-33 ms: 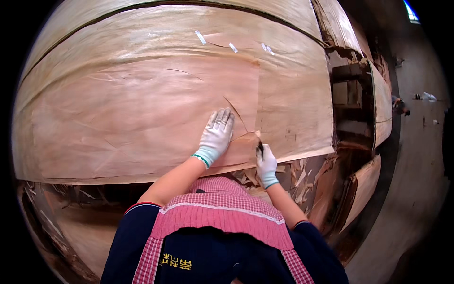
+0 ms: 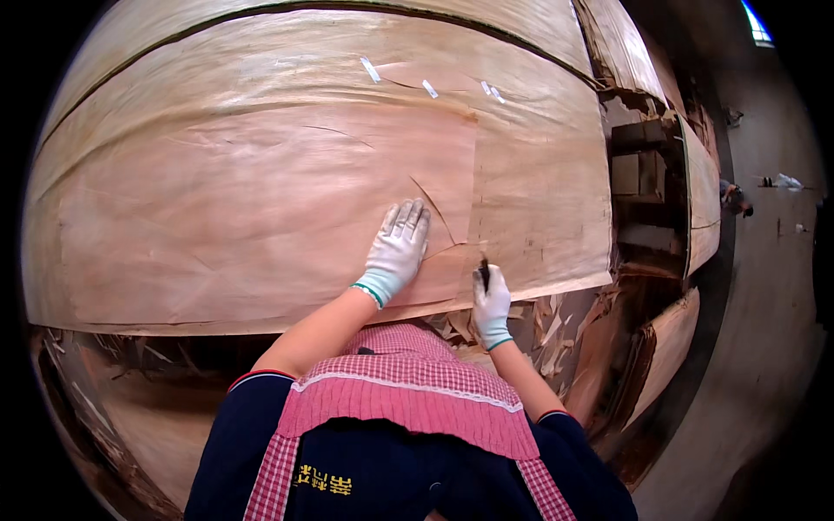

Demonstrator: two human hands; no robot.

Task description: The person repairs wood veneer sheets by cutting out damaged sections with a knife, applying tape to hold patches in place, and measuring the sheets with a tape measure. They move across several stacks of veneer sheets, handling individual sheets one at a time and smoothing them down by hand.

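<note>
A wide, pinkish wood veneer sheet [image 2: 234,208] lies over a paler veneer sheet [image 2: 543,191]. My left hand [image 2: 398,245], in a white glove with a teal cuff, rests flat on the pinkish sheet, fingers stretched out. Just right of its fingertips a dark split [image 2: 434,204] runs slantwise toward the sheet's right edge. My right hand [image 2: 493,300], gloved alike, grips a dark-handled knife [image 2: 485,272] near the front edge. The knife's thin tip points away from me, just right of the pinkish sheet's edge. My right fingers are partly hidden.
Several white tape strips [image 2: 371,69] are stuck on the far part of the pale veneer. Torn veneer scraps [image 2: 547,321] lie below the front edge at right. More stacked sheets [image 2: 665,356] stand to the right, beside a grey floor [image 2: 756,295] with a person [image 2: 734,198] far off.
My right hand and the knife have shifted slightly right, away from the pinkish sheet's edge. A small lifted flap by the tip no longer shows. My left hand stays put.
</note>
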